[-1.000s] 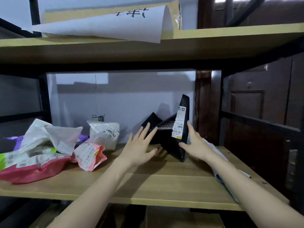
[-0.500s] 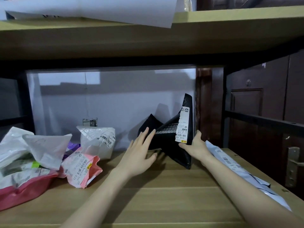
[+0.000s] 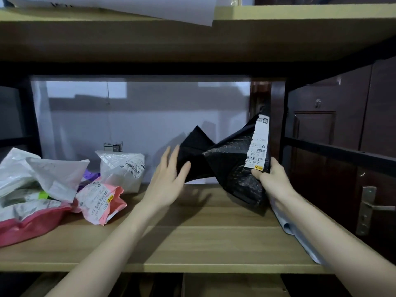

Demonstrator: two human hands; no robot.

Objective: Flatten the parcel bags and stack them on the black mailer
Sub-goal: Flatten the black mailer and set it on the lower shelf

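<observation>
Right hand (image 3: 271, 181): fingers and thumb curled round the right edge of the black mailer (image 3: 227, 161), pinching it just below the white shipping label (image 3: 258, 142); mailer held tilted and raised, its lower corner close to the shelf board, contact there not clear. Left hand (image 3: 169, 179): fingers straight and spread, gripping nothing, fingertips against the mailer's left flap. Black mailer: bubble-lined, crumpled and folded into peaks, not flat; matte outer skin on the left flap, dimpled bubble texture on the middle and lower face; label running upright along the right side, printed with barcode and a yellow mark at its lower end. Wooden shelf (image 3: 192, 239): pale wood-grain board in a black metal frame, mailer at its right rear. Grey-white flat bag (image 3: 287, 226): lying along the shelf's right edge, partly under the right forearm. Pink parcel bag (image 3: 100, 202): left of centre, crumpled, labelled. White parcel bag (image 3: 122, 166): behind the pink one, near the back, puffed, with barcode label. Heap of white and red bags (image 3: 30, 196): far left, overlapping, a purple scrap showing behind. Upper shelf (image 3: 278, 33): same pale board overhead, a white sheet (image 3: 150, 7) hanging over its front edge. Room: pale wall behind; dark wooden door (image 3: 342, 157) with metal handle at right
</observation>
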